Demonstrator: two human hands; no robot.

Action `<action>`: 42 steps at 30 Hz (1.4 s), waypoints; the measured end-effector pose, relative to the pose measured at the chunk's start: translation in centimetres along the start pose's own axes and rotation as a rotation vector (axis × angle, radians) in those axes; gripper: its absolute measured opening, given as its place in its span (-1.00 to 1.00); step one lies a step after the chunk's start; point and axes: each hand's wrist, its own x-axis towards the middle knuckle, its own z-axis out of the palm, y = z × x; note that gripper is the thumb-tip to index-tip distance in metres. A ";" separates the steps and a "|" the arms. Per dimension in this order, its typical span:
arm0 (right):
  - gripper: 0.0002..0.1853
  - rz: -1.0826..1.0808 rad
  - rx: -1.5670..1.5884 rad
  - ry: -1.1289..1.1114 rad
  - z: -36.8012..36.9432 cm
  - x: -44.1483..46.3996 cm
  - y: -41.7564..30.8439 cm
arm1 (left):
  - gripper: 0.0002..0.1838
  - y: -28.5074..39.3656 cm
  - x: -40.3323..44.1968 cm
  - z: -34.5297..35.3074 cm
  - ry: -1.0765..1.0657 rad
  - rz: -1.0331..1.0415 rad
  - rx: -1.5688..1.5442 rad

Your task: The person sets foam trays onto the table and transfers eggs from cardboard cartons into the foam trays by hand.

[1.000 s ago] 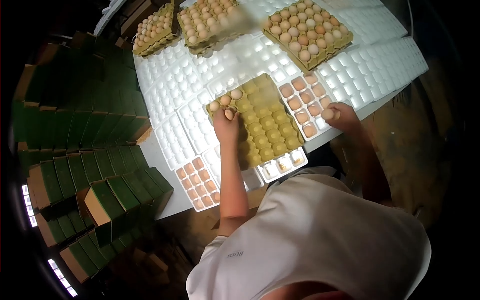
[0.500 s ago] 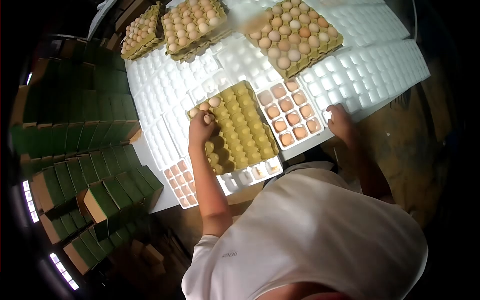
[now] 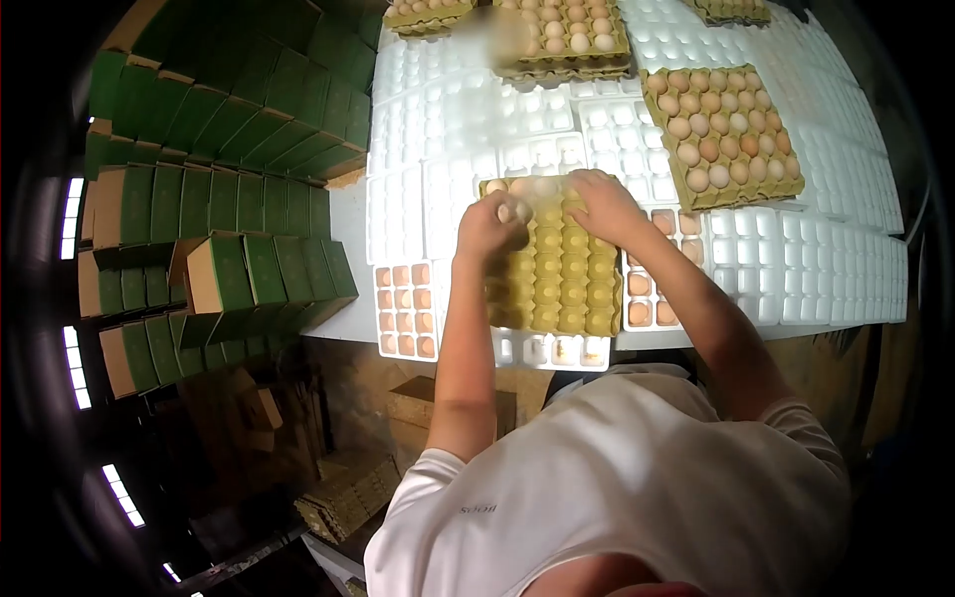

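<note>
A yellow-brown pulp egg tray (image 3: 567, 289) lies in front of me, mostly bare cups, with a few eggs (image 3: 519, 187) along its far edge. At the tray's far left corner, my left hand (image 3: 485, 229) is closed round at least one pale egg (image 3: 507, 213); its fingers partly hide what is inside. My right hand (image 3: 605, 206) is over the tray's far right part, thumb and fingers apart, with no egg visible in it. Right of the tray, partly under my right forearm, is a white plastic tray (image 3: 652, 326) with brown eggs (image 3: 639, 287).
Another white tray of eggs (image 3: 405, 310) stands at the left table edge. Full pulp trays (image 3: 721, 134) rest at the back and right on rows of white moulded trays (image 3: 796, 264). Green boxes (image 3: 214, 214) are stacked left of the table.
My right hand has moved left from the white trays to above the pulp tray. My left hand stays at the tray's far left corner with an egg. The camera view has turned and shifted.
</note>
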 end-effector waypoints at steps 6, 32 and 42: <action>-0.14 0.125 0.102 -0.223 6.5 8.0 -2.1 | -0.60 -3.2 2.5 -0.5 0.086 -0.026 -0.161; -0.65 0.110 -0.105 0.388 13.3 7.2 -4.1 | -0.82 -9.4 1.3 0.9 0.132 -0.052 0.010; -0.57 0.274 0.058 0.369 11.8 7.8 -5.6 | -0.75 -6.5 -0.7 -1.3 0.039 -0.278 -0.689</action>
